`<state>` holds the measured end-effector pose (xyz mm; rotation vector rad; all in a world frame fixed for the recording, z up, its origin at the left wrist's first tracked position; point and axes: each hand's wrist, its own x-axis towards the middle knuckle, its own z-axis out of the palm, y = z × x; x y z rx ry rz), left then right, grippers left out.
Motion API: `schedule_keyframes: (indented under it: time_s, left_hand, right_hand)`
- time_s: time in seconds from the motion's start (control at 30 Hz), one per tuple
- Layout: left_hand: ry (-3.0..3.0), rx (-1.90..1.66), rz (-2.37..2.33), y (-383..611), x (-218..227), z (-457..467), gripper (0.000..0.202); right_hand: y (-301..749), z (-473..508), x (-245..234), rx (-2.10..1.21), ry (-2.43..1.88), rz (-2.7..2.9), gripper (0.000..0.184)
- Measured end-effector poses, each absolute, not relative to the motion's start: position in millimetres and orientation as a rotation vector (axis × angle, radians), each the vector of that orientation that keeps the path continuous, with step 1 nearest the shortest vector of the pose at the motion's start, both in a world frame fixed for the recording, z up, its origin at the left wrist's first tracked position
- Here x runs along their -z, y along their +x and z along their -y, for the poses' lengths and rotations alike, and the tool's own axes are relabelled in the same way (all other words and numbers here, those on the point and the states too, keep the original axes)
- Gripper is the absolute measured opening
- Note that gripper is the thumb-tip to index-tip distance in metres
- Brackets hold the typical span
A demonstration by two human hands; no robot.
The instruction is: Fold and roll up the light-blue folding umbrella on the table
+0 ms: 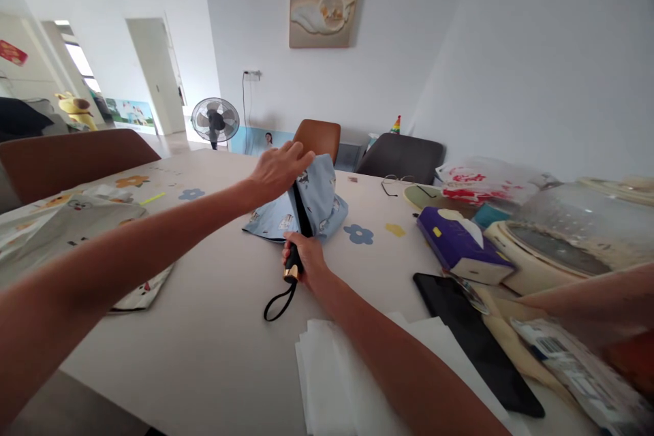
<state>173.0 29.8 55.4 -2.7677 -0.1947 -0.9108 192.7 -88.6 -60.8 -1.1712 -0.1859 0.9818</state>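
A light blue patterned folding umbrella (323, 185) is tilted over the table, its canopy loose and partly gathered. My right hand (308, 256) is wrapped round its black handle, below the canopy. A gold-coloured ring and a black wrist strap (278, 305) show at the handle's lower end. At the umbrella's upper end, my left hand (284, 169) has its fingers bent over the canopy and grips it; the fingertips are partly hidden. Below my right forearm lies a stack of white sheets (334, 371).
Left on the table (214, 361) lies another printed cloth (45, 238). To the right are a purple tissue box (452, 242), a black flat slab (475, 340), eyeglasses (403, 180) and a clear-domed container (597, 225). Chairs (401, 157) stand behind the table, with a fan (215, 119) farther back.
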Motion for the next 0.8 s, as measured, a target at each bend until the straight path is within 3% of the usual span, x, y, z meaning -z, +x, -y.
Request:
schedule_keyframes:
  time_s: [0.1,0.2,0.4,0.5,0.6,0.7,0.8]
  left_hand:
    - [-2.779,0.71,-0.118,160,-64,-42,0.038]
    - [-2.903,0.73,-0.105,150,-68,-49,0.036]
    - [-3.55,1.425,0.727,153,-50,-44,0.028]
    - [-3.635,1.565,0.978,155,-37,-42,0.028]
    - [-3.159,1.568,0.663,150,-36,-50,0.037]
    - [-2.897,1.198,0.183,141,-42,-66,0.036]
    - [-2.909,0.987,0.046,135,-43,-80,0.03]
  right_hand:
    - [194,87,61,-0.965,-1.172,0.177,0.022]
    - [193,85,62,-0.958,-1.176,0.18,0.023]
    - [189,86,59,-0.936,-1.234,0.177,0.022]
    - [189,87,59,-0.94,-1.243,0.165,0.021]
    - [191,86,59,-0.945,-1.241,0.145,0.02]
    - [192,85,60,-0.944,-1.229,0.143,0.02]
    - [193,84,61,-0.948,-1.211,0.149,0.021]
